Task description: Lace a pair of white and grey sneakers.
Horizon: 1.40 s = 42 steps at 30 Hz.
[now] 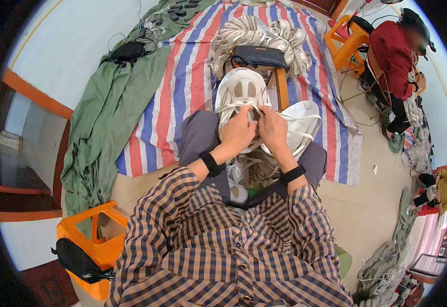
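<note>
- The left grip [237, 132] is mostly curled in, its thumb and forefinger close together at the shoe's lacing; whether it pinches a lace or only presses there, I cannot tell.
- The right grip [274, 132] faces it from the other side, fingertips gathered at the same spot, nearly touching the left ones; its hold on the lace is likewise too small to make out.
- The off-white shoe [245, 91] is directly under both hands, toe pointing away from the person, with a brownish mesh patch on its toe and a pale lace [227, 108] looping out on its left.
- A second white shoe [306, 122] is just to the right, partly behind the right hand.
- Black bands [211, 165] circle both wrists, below the cuffs of a checked shirt [241, 256].
- Between the dark-trousered knees [197, 138], lower down, more pale shoes [237, 193] show in part.
- Beyond the toe, a dark woven pouch [259, 57] lies on a wooden stool [282, 89].
- Behind it, many pale shoes [241, 28] are heaped on a red, white and blue striped sheet [187, 77].
- Rumpled green cloth [113, 97] runs along the left.
- At lower left, a black bag [80, 260] rests against an orange stool [91, 225].
- At upper right, another person [392, 61] in red sits bent over.
</note>
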### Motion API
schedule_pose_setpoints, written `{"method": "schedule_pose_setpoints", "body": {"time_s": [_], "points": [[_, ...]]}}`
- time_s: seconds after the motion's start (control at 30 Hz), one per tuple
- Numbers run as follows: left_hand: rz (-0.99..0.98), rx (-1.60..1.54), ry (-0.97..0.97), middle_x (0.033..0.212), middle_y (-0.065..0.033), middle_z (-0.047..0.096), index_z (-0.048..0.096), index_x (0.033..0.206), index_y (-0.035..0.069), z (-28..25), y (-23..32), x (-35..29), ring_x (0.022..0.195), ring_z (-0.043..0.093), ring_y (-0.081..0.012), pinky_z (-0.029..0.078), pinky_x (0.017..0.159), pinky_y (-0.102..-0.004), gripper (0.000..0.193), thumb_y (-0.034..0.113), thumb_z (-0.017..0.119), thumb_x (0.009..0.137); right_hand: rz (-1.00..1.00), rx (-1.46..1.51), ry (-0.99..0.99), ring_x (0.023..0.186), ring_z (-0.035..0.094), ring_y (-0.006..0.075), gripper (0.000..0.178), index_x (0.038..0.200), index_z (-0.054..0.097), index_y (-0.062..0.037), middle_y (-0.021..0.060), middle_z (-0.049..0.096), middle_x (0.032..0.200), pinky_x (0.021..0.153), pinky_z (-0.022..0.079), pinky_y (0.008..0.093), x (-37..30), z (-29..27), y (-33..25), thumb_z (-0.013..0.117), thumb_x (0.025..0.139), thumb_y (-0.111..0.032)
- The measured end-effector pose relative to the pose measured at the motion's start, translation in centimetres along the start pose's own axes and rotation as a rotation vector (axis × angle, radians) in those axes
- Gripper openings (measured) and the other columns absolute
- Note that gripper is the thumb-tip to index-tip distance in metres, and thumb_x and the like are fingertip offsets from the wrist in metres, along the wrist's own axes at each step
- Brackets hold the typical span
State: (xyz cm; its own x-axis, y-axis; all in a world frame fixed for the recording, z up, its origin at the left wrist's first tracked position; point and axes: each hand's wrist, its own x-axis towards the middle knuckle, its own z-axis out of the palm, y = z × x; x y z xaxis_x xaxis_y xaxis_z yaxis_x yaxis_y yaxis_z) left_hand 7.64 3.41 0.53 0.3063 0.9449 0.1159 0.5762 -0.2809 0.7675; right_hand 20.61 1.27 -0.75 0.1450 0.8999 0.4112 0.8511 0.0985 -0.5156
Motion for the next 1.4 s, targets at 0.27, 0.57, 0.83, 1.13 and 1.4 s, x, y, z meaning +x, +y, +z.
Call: {"method": "schedule_pose_setpoints", "body": {"time_s": [0.27, 0.57, 0.83, 1.13, 1.4], "points": [[0.218, 0.215, 0.135, 0.076, -0.0197, 0.062, 0.051, 0.1, 0.006, 0.3, -0.1, 1.6, 0.068, 0.061, -0.0381, 0.046, 0.061, -0.0492, 0.022, 0.017, 0.057, 0.082, 0.037, 0.003, -0.088, 0.083, 0.061, 0.0361, 0.03, 0.105, 0.058, -0.0062, 0.0157, 0.064, 0.094, 0.07, 0.047, 0.0455, 0.2, -0.7, -0.2, 0.056, 0.076, -0.003], [0.116, 0.308, 0.093, 0.069, -0.0186, 0.061, 0.052, 0.082, 0.004, -0.2, 0.7, 2.1, 0.067, 0.061, -0.0397, 0.047, 0.06, -0.0491, 0.015, 0.018, 0.048, 0.084, 0.099, 0.247, 0.041, 0.094, 0.06, 0.0339, 0.033, 0.11, 0.058, -0.0054, 0.0172, 0.063, 0.102, 0.082, 0.047, 0.0409, -1.8, 0.0, -0.9, 0.058, 0.077, -0.004], [0.067, -0.334, -0.682, 0.062, -0.0107, 0.047, 0.051, 0.076, 0.002, -9.5, 0.8, -11.3, 0.059, 0.047, -0.0135, 0.042, 0.058, -0.0315, 0.015, 0.015, 0.05, 0.084, -0.067, 0.329, -0.348, 0.102, 0.058, 0.0321, 0.041, 0.119, 0.055, -0.0046, 0.0176, 0.057, 0.118, 0.086, 0.047, 0.0377, -10.3, -8.1, -4.7, 0.057, 0.079, 0.003], [0.343, -0.519, -0.391, 0.082, -0.0114, 0.054, 0.053, 0.079, 0.004, -11.9, 5.7, -13.3, 0.074, 0.054, -0.0254, 0.044, 0.068, -0.0338, 0.004, 0.005, 0.057, 0.078, -0.124, 0.633, -0.56, 0.102, 0.06, 0.0281, 0.032, 0.116, 0.057, -0.0035, 0.0172, 0.059, 0.117, 0.085, 0.048, 0.0356, -9.2, -8.3, -10.0, 0.054, 0.086, -0.015], [0.139, -1.25, -0.461, 0.117, -0.0153, 0.06, 0.053, 0.077, 0.001, -17.7, 0.3, -12.6, 0.109, 0.056, -0.024, 0.043, 0.093, -0.0356, 0.012, 0.007, 0.051, 0.087, 0.522, 1.65, 0.523, 0.09, 0.062, 0.0188, 0.025, 0.103, 0.059, 0.0032, 0.0153, 0.063, 0.109, 0.086, 0.049, 0.0342, -16.1, -20.9, 6.8, 0.046, 0.095, -0.017]]}}
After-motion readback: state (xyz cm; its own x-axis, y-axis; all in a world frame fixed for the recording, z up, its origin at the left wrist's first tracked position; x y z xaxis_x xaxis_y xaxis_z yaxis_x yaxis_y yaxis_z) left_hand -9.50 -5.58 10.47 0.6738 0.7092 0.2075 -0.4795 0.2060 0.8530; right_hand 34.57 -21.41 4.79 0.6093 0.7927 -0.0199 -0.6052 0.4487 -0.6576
